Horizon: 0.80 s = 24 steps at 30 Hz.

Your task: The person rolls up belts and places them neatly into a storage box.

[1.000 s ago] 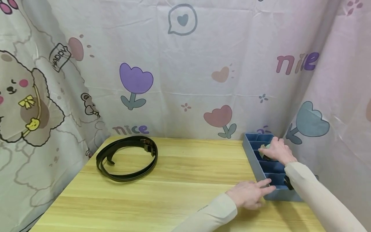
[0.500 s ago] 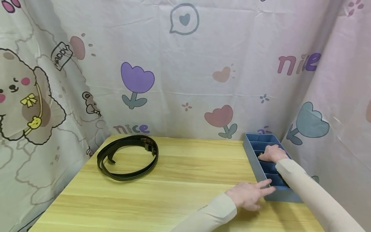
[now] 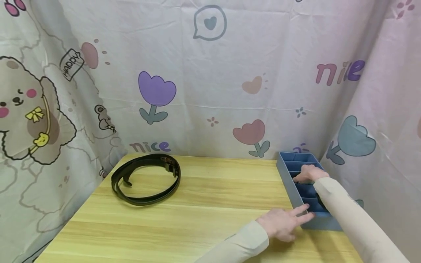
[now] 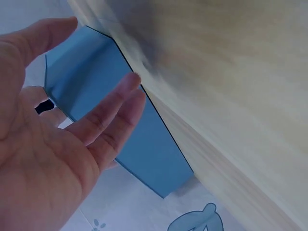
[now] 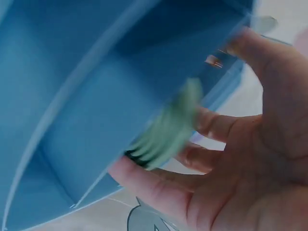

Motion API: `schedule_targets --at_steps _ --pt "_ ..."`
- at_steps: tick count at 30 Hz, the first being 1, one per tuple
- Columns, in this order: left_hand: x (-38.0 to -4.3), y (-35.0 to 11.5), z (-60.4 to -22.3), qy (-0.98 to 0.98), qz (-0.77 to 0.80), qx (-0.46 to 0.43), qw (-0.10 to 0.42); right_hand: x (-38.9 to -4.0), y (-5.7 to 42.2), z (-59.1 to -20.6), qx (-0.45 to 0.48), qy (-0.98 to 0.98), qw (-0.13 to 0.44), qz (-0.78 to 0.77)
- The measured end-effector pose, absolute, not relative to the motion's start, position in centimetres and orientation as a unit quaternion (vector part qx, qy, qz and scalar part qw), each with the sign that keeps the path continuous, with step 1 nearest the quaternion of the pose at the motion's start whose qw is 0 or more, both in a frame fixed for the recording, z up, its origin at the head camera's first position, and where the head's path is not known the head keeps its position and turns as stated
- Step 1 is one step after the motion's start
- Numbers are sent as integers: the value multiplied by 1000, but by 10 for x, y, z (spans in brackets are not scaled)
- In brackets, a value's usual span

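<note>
A blue divided storage box (image 3: 289, 182) stands at the table's right side, with a row of compartments. My right hand (image 3: 308, 173) reaches into a middle compartment. In the right wrist view its thumb and fingers are about a rolled pale green belt (image 5: 171, 127), blurred, with its layered edges showing and a small brass-coloured piece (image 5: 213, 61) near the thumb. In the head view this belt is hidden under the hand. My left hand (image 3: 283, 222) is at the box's near left corner, its fingers extended and spread against the wall (image 4: 130, 125).
A coiled black belt (image 3: 144, 201) with a buckle lies at the back left of the wooden table (image 3: 184, 226). Printed curtains (image 3: 204, 73) hang behind and at both sides. The box stands close to the right curtain.
My right hand has lowered into the compartment, carrying the green belt down until it is out of the head camera's sight. The left hand has stayed at the box corner.
</note>
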<state>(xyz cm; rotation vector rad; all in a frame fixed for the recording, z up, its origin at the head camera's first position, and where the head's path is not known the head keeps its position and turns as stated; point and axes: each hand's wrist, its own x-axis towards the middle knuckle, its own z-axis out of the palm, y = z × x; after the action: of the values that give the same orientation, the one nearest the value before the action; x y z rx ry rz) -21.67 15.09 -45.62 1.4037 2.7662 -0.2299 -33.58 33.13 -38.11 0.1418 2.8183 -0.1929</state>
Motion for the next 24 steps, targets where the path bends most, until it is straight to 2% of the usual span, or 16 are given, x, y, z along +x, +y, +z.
schedule_targets --at_steps 7,17,20,24 --pt "-223 144 -456 874 -62 481 4 -334 333 -364 32 989 123 -80" --pt "-242 113 -457 870 -32 490 -51 -336 315 -363 -14 996 42 -76" --pt "-250 94 -459 872 -30 485 -60 -336 302 -365 -28 996 42 -75" --pt "-265 62 -459 886 -15 460 -51 -330 282 -369 -55 993 72 -71"
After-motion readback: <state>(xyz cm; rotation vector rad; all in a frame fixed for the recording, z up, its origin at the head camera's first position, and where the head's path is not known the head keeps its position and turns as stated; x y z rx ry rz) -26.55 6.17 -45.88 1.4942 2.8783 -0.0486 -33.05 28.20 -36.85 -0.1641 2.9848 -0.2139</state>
